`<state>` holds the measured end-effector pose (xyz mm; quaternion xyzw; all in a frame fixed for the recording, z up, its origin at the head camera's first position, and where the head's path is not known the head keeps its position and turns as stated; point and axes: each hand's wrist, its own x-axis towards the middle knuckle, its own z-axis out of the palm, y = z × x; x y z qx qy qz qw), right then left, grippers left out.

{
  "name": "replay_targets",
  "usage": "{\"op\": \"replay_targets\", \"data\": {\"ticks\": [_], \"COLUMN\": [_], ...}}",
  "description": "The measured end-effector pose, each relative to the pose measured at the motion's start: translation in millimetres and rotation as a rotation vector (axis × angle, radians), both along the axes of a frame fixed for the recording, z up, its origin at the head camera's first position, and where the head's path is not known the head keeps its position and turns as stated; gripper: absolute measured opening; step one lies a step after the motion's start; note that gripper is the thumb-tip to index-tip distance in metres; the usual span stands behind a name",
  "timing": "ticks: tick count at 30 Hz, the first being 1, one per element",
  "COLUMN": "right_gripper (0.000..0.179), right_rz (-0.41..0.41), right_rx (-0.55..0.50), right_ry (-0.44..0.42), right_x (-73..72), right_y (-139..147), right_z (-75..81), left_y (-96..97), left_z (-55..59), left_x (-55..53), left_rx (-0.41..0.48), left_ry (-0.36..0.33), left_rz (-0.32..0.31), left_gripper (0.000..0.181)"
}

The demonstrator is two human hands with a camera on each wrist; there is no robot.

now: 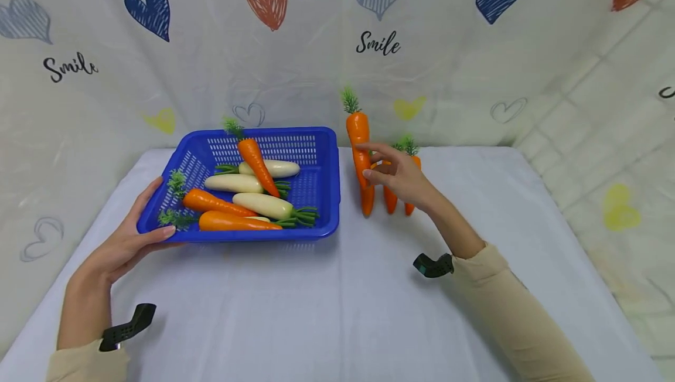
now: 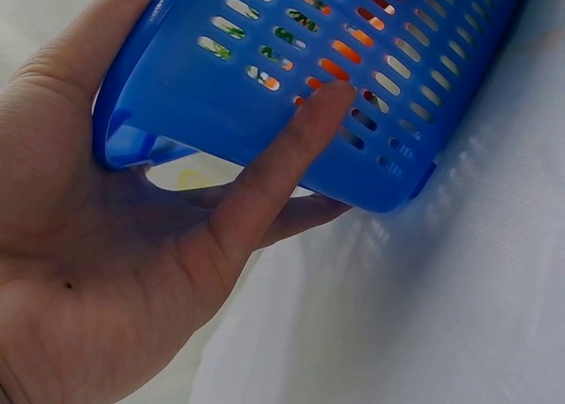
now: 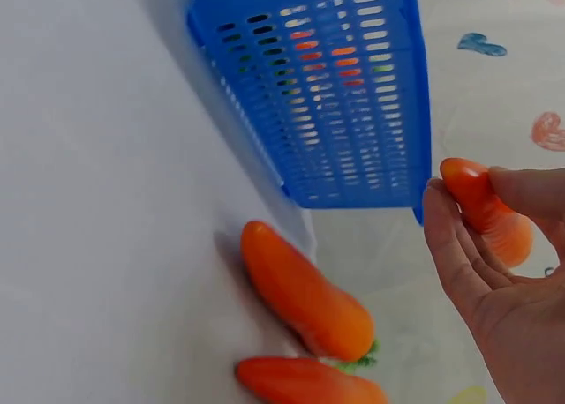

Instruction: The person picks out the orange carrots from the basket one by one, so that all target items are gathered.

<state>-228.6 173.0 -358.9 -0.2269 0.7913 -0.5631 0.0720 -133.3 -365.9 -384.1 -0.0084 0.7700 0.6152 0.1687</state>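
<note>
My left hand [image 1: 123, 241] grips a blue plastic basket [image 1: 331, 194] at its left end, one finger pressing the slotted wall in the left wrist view. Inside lie three orange carrots, one of them a leafy-topped carrot [image 1: 255, 162] leaning at the back, and several white radishes [image 1: 263, 205]. To the right of the basket, my right hand [image 1: 403, 177] pinches a carrot [image 3: 481, 205] between thumb and fingers, its green top upward. Below and beside that hand, three more carrots rest on the table, including a carrot [image 1: 367, 201] nearest the basket.
A white cloth covers the table [image 1: 337, 311]. Behind it hangs a pale curtain [image 1: 316, 71] printed with hearts and lettering. A black wrist camera [image 1: 433, 266] sits at the right cuff, and another black camera [image 1: 128, 326] at the left.
</note>
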Motion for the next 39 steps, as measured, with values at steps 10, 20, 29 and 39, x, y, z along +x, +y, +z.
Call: {"op": "replay_targets", "data": {"ticks": [10, 20, 29, 39], "right_gripper": [0.053, 0.053, 0.052, 0.054], "right_rz": [-0.051, -0.117, -0.152, -0.219], "right_rx": [0.017, 0.027, 0.011, 0.09], "right_ry": [0.013, 0.01, -0.008, -0.038], "right_x": [3.1, 3.6, 6.6, 13.3], "right_y": [24.0, 39.7, 54.4, 75.0], "right_z": [-7.5, -14.3, -20.5, -27.5], "left_y": [-2.1, 0.4, 1.0, 1.0], "left_z": [-4.8, -3.7, -1.6, -2.9], "left_x": [0.7, 0.3, 1.4, 2.3], "left_rx": [0.006, -0.029, -0.033, -0.036], "left_ry": [-0.001, 0.001, -0.003, 0.011], "left_rz": [0.004, 0.004, 0.017, 0.017], "left_gripper": [0.096, 0.096, 0.096, 0.096]}}
